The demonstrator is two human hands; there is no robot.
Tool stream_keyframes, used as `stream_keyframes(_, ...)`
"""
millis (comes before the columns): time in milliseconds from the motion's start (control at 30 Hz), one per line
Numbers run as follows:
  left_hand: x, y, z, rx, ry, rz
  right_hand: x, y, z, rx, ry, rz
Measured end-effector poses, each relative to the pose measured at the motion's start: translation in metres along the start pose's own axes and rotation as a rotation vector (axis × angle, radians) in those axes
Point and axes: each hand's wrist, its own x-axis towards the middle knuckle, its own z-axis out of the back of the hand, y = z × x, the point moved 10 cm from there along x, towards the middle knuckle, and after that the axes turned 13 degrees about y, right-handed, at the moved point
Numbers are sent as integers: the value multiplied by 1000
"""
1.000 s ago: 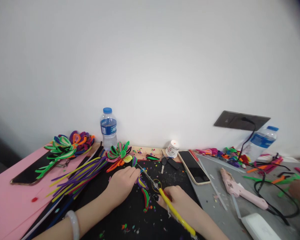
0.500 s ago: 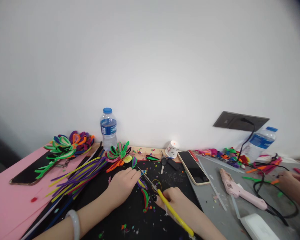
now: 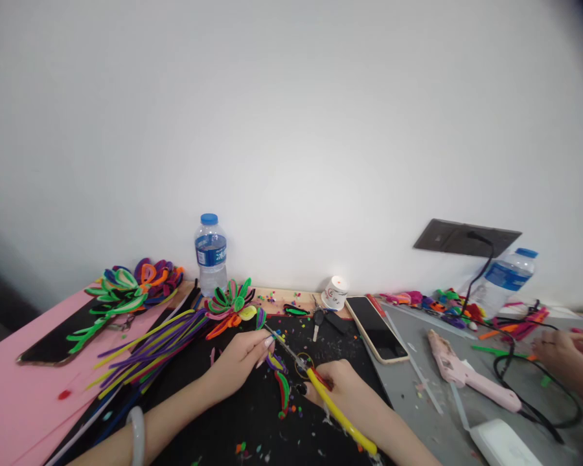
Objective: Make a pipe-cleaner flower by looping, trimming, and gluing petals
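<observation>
My right hand (image 3: 350,388) is closed around the yellow-handled long-nose pliers (image 3: 341,415), whose thin metal jaws point up and left. At the jaw tips, my left hand (image 3: 238,359) pinches with thumb and fingers together; whatever lies between them is hidden or too small to name. Just beneath the jaws, a red and green pipe-cleaner petal (image 3: 282,391) lies on the black mat (image 3: 214,427). A pipe-cleaner flower (image 3: 230,299) in green, pink and orange rests behind my left hand.
Left are pipe cleaners (image 3: 146,353), flowers (image 3: 121,285) and a dark phone (image 3: 53,336). Behind stand a water bottle (image 3: 210,252) and paper cup (image 3: 334,294). Right are a phone (image 3: 379,330), a pink glue gun (image 3: 471,378), its cable, and another person's hand (image 3: 563,356).
My left hand has turned so its thumb and fingertips show beside the plier tips. The pliers stay in nearly the same place. The other person's hand at the right has shifted slightly left.
</observation>
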Motion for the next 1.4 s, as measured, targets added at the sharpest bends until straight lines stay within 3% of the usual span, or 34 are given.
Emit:
stream_keyframes(200,5,18,-18,-710,145,38,-2,4,6,-63,-32,46)
stream_keyframes(400,-1,5,-36,-1207,312,16,-3,9,5,-147,-19,125)
stream_keyframes(767,-23,-27,-66,-1557,595,49,-11,36,9,-380,-42,289)
stream_keyframes(900,-25,-31,-69,-1610,596,63,-13,38,15,-408,-87,277)
stream_keyframes(1033,-12,-18,-51,-1559,390,5,-15,32,31,-381,-186,196)
stream_keyframes(1133,-1,1,-35,-1390,209,-14,-12,20,41,-352,-244,113)
stream_keyframes(1267,3,25,-15,-891,-30,37,-6,-9,56,-346,-375,-46)
stream_keyframes(1400,-2,12,-6,-230,-88,43,4,-33,52,-342,-364,-136)
